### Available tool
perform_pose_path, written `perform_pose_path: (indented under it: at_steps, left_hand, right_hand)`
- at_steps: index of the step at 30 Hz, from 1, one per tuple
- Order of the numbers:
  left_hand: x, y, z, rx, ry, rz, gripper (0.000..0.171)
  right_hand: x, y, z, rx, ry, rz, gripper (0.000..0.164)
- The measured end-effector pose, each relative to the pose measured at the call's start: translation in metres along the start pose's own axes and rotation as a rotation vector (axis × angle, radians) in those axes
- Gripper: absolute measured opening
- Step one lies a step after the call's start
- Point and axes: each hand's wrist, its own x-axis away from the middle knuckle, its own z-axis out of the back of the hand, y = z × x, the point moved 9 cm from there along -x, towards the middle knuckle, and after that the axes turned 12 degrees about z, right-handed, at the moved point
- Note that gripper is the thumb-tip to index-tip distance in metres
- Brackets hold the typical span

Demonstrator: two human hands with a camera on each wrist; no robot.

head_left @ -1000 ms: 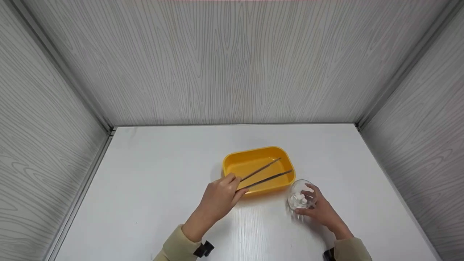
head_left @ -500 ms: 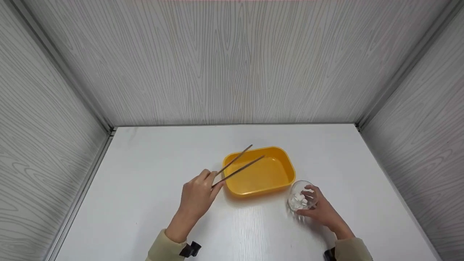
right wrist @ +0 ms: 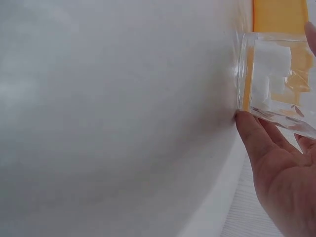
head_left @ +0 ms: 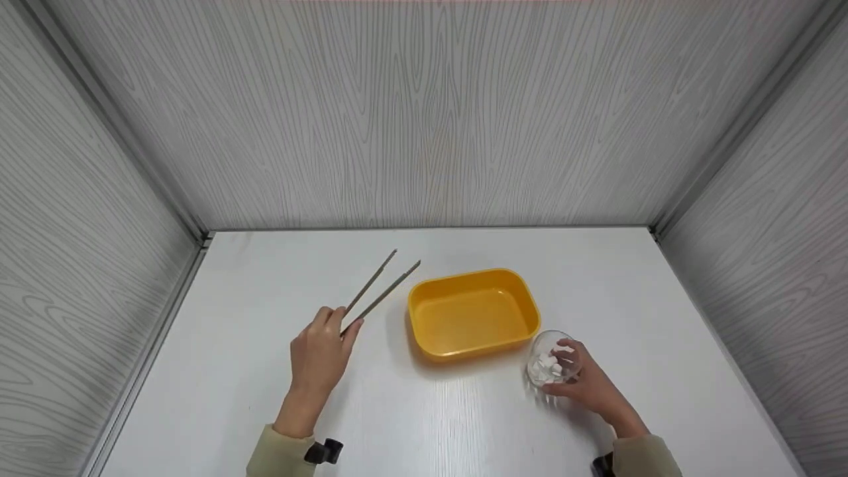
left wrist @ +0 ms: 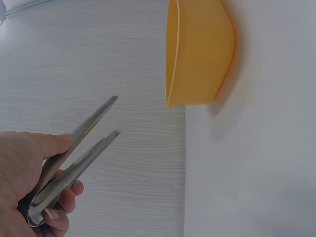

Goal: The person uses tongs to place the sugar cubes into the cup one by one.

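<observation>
My left hand [head_left: 321, 354] grips metal tongs [left wrist: 74, 170] near their bent end. The two arms of the tongs spread apart, with nothing between the tips, and point away over the table to the left of a yellow tray [head_left: 474, 321]. Fingers of my right hand [head_left: 586, 381] curl round a clear glass [head_left: 544, 344] standing by the tray's near right corner. Several white pieces [head_left: 544, 368] lie inside the glass. In the right wrist view the thumb side is partly cut off at the frame's edge, and fingertips sit low by the glass's base.
The white table [head_left: 464, 424] carries the tray, which holds nothing. Grey wood-grain panels [head_left: 424, 132] rise at the back and on both sides.
My left hand has drawn the tongs from over the tray out to the left, past its left edge. The right hand stays at the glass, nearly still.
</observation>
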Motion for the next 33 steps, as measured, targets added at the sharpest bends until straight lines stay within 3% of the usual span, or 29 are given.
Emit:
perform_pose_path:
  at_steps: [9,14,22,33]
  left_hand:
    - [0.006,-0.035,-0.022,0.012,-0.083,0.136,0.031]
    - [0.010,-0.048,-0.034,0.002,-0.122,0.169,0.029]
    - [0.017,-0.065,-0.057,-0.032,-0.237,0.250,0.031]
    - [0.024,-0.075,-0.076,-0.094,-0.332,0.281,0.032]
  right_hand:
    - [0.001,0.002,0.002,0.030,0.005,-0.005,0.095]
    - [0.000,0.002,0.001,0.035,0.000,-0.006,0.093]
    - [0.000,0.001,0.001,0.026,-0.003,0.000,0.092]
    - [0.001,-0.002,0.001,0.028,0.001,0.004,0.092]
